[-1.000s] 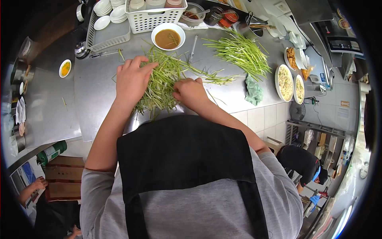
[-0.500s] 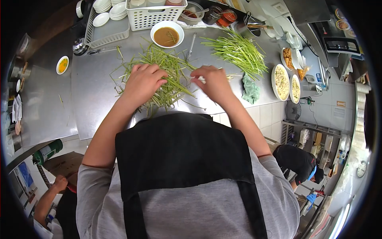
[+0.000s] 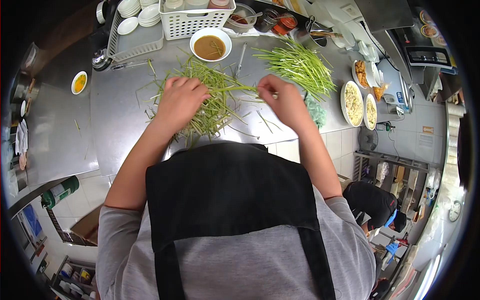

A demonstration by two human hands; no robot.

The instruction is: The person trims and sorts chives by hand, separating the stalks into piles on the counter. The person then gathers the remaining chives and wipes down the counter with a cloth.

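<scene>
A loose, tangled heap of green stalks (image 3: 212,117) lies on the steel table (image 3: 117,115). My left hand (image 3: 184,100) is closed at the top of this heap, its fingers round some stalks. To the right, my right hand (image 3: 280,95) pinches the end of a green stalk (image 3: 232,89), which stretches across between both hands. A neater bundle of green stalks (image 3: 300,67) lies behind and right of my right hand. A crumpled green cloth (image 3: 315,111) is partly hidden behind my right wrist. Beyond the heap stands a white bowl of brown liquid (image 3: 210,46).
A white basket of bottles (image 3: 195,21) and a tray of small dishes (image 3: 135,42) stand at the back. Tongs (image 3: 131,65) lie near the tray. Two oval bowls of pale food (image 3: 353,103) are at the right. A person in black (image 3: 372,202) bends over beyond the right side.
My right hand has moved right, away from the heap, and now draws a stalk out straight. My left hand stays at the heap. The person at the lower left has gone from view.
</scene>
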